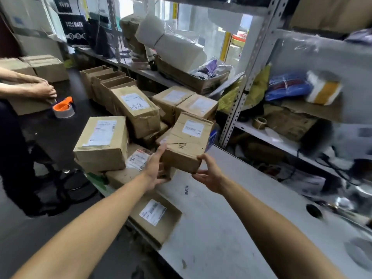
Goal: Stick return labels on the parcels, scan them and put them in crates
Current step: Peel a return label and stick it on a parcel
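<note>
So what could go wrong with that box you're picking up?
1. The held box is crumpled and torn on its front, and the left hand and right hand hold it only at its lower corners, so it might slip or split.
2. It comes off a loose pile; the tilted box behind could slide down.
3. The flat parcel hangs over the edge of the grey table, so a bump could knock it off.

One head-worn wide-angle camera looks forward and down from close above the table, along both outstretched arms, toward piled boxes and shelving beyond.
</note>
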The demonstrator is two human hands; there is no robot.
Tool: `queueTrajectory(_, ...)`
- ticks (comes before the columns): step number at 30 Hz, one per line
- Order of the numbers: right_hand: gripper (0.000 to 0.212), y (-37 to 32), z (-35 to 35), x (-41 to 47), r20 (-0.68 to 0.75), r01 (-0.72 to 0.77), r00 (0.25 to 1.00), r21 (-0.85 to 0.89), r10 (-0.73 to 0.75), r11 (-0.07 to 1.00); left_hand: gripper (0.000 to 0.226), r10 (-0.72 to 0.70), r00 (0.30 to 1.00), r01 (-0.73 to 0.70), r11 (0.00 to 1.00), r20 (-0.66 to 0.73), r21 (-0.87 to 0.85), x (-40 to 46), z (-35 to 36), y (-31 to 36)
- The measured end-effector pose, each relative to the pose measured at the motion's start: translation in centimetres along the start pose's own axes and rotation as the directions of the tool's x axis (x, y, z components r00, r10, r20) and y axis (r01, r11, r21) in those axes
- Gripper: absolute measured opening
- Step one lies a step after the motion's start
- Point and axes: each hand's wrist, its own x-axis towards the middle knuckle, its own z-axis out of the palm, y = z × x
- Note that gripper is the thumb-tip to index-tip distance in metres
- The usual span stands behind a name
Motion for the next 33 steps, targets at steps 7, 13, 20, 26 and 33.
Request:
queueTrajectory(7,0.064,5.0,-13.8,-8.4,-0.068,-0.029,0.998,-0.17,0.018,0.985,0.104,-0.184,0.969,0.129,0.946,0.166,0.296,-0.9,8.3,-7.9)
queueTrajectory(13,0.058,11.4,-25.2,-16.9,-0.297,-0.128,0.955,-0.363,0.016,0.923,0.102,-0.299,0.906,0.183,0.915,0.301,0.359,-3.9,17.1,-16.6)
queueTrajectory(20,0.021,21.4,-34.6,-27.4,-0.844,-0.248,0.445,-0.437,-0.3,0.865,0.066,-0.325,0.846,0.131,0.895,0.423,0.426,-7.5,25.1,-24.6)
queueTrajectory(26,0.067,25.9,-39.1,-30.5,-0.943,-0.34,0.311,0.007,0.12,0.94,0.081,-0.31,0.864,0.098,0.876,0.396,0.472,-9.2,27.7,-27.2)
queueTrajectory(33,0.04,26.3,-42.0,-29.2,-0.802,-0.337,0.52,0.123,0.293,0.933,0.096,-0.255,0.897,0.041,0.862,0.362,0.505,-9.0,27.8,-27.1)
